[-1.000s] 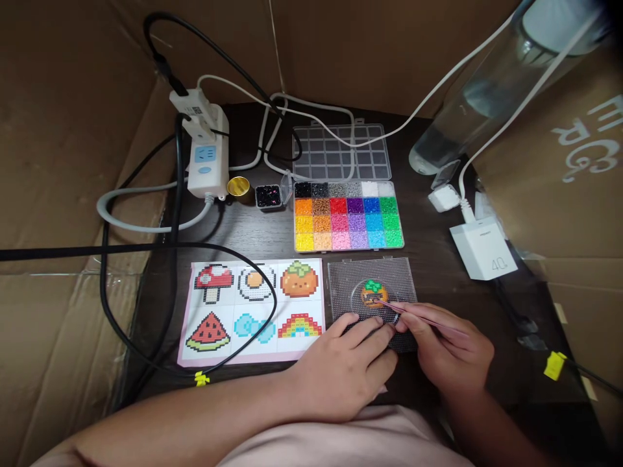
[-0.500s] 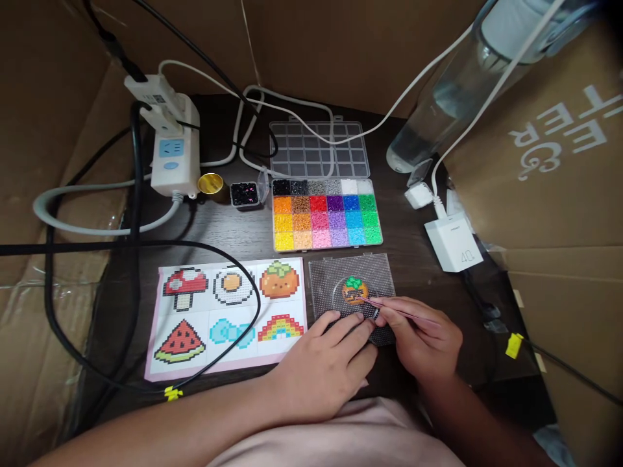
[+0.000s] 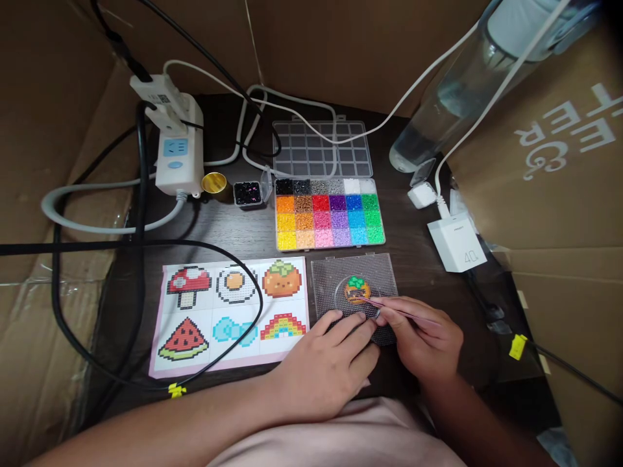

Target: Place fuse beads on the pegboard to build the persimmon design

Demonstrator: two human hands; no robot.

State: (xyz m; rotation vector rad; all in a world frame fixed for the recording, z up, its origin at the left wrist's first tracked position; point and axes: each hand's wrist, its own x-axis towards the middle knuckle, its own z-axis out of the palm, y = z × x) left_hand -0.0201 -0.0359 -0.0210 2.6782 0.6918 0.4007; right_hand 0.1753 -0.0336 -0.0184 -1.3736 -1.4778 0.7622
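Observation:
A clear pegboard (image 3: pixel 324 272) lies in front of me, carrying an orange bead figure with green leaves (image 3: pixel 357 290). My left hand (image 3: pixel 335 360) lies flat over the board's near left part, fingers stretched out. Pink tweezers (image 3: pixel 406 310) are pinched in my right hand (image 3: pixel 428 340), their tip at the figure's lower right. Whether a bead sits in the tip is too small to tell. Left of the board is a pattern sheet (image 3: pixel 228 311) with six-part pictures, among them a mushroom and a watermelon slice. Behind the board stands a compartment box of coloured beads (image 3: pixel 329 214).
A power strip (image 3: pixel 179 149), a gold-coloured lid (image 3: pixel 214 183) and a small box of black beads (image 3: pixel 248 192) stand at the back left. On the right are a white charger (image 3: pixel 457 243) and a water bottle (image 3: pixel 448 97). A black cable (image 3: pixel 260 298) loops over the sheet.
The whole view has shifted slightly, so things appear a little further right. Both hands and the tweezers keep nearly the same place at the board.

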